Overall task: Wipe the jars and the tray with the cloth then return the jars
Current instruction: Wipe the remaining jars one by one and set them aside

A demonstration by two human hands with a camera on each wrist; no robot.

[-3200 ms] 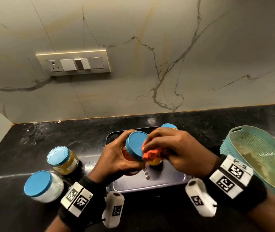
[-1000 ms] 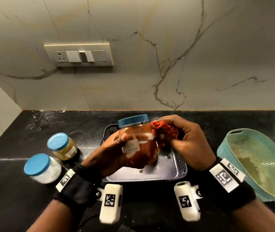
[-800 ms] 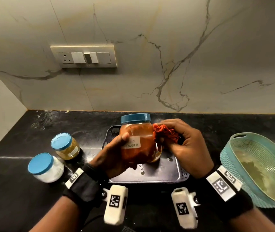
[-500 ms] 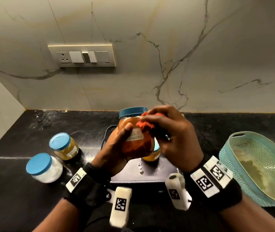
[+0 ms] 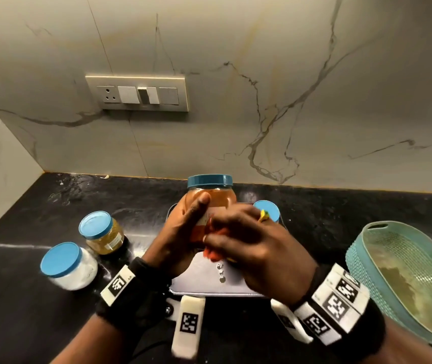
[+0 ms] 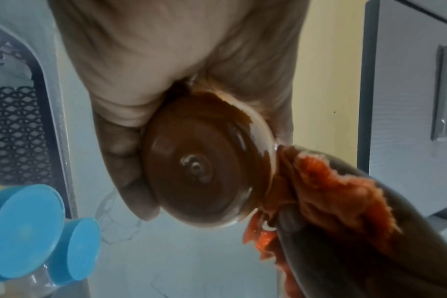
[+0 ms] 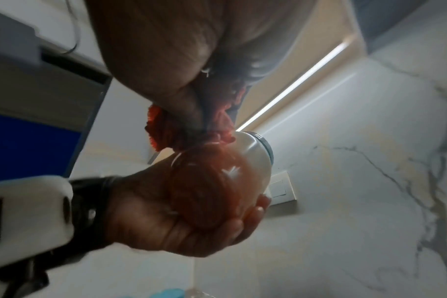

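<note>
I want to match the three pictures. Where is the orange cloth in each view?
Head: cloth at centre, mostly hidden under the right hand, against the red jar.
Left wrist: lower right, cloth beside the jar's base.
Right wrist: upper centre, cloth bunched in the fingers above the jar.
Shared landmark: the red jar, held by the left hand.

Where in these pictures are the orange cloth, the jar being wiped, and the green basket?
orange cloth (image 6: 327, 187), left wrist view, on its fluffy bunched middle.
jar being wiped (image 5: 219, 197), head view, on its clear shoulder below the blue lid.
green basket (image 5: 356, 261), head view, on its near outer wall.
</note>
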